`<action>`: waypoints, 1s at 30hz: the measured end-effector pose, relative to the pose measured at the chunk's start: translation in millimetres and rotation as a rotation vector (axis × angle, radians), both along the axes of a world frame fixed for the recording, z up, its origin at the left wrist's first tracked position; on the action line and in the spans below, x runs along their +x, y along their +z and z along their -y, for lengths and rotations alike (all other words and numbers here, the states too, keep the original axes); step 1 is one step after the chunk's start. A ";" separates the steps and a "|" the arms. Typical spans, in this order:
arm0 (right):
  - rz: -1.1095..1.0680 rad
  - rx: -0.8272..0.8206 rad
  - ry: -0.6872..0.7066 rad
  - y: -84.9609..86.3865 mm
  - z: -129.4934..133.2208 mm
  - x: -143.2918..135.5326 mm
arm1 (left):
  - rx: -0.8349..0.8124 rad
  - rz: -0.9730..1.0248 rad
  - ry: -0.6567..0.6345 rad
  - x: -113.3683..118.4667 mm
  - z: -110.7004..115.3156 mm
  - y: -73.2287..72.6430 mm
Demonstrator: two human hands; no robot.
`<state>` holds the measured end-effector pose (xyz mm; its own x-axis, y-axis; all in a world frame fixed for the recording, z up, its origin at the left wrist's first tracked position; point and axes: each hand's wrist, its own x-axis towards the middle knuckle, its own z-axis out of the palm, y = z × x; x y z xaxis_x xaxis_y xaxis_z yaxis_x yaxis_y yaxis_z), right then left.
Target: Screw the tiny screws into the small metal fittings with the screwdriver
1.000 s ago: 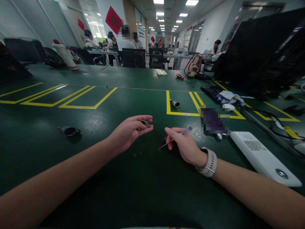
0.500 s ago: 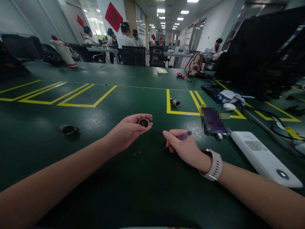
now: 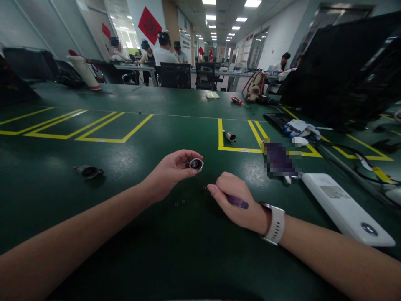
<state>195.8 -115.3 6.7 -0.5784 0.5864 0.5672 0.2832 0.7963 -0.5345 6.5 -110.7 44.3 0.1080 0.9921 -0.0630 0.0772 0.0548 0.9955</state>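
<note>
My left hand (image 3: 175, 169) is closed around a hollow metal housing (image 3: 196, 164), its round opening turned toward me. Between the fingers of my right hand (image 3: 233, 196) is a thin tool with a purple handle (image 3: 237, 202) and a slim dark shaft; its exact kind is unclear. The shaft's end points left, below the housing and apart from it. On the green table under my left hand lie two tiny rings (image 3: 179, 203). A similar metal housing (image 3: 88, 171) rests farther left.
Another metal housing (image 3: 230, 136) sits inside yellow tape (image 3: 220, 133). To the right are a white power bank (image 3: 347, 209), a pixelated dark object (image 3: 280, 159), gloves (image 3: 302, 127) and cables (image 3: 341, 167). A red screwdriver (image 3: 237, 100) lies toward the back. People sit beyond the table.
My left hand has tilted the housing so that more of its opening shows. My right hand has lowered and turned, swinging the tool's shaft up and left.
</note>
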 end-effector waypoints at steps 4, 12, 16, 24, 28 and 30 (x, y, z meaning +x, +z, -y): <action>-0.061 0.077 0.037 2.0 2.7 2.2 | 0.011 0.009 0.022 0.0 -1.1 -2.4; -0.041 0.138 0.033 5.4 2.8 2.3 | 0.021 -0.047 -0.011 2.6 4.8 -6.0; -0.010 0.138 0.017 4.8 3.0 2.2 | 0.024 -0.070 -0.023 5.5 7.9 -4.6; 0.066 0.158 0.012 6.0 4.1 0.3 | 0.088 -0.101 -0.010 6.6 6.4 -11.1; 0.061 0.186 -0.006 6.3 5.7 0.2 | 0.102 -0.119 0.008 5.7 6.1 -13.0; 0.065 0.206 -0.019 6.1 6.2 -0.1 | 0.118 -0.115 0.016 5.9 5.9 -13.7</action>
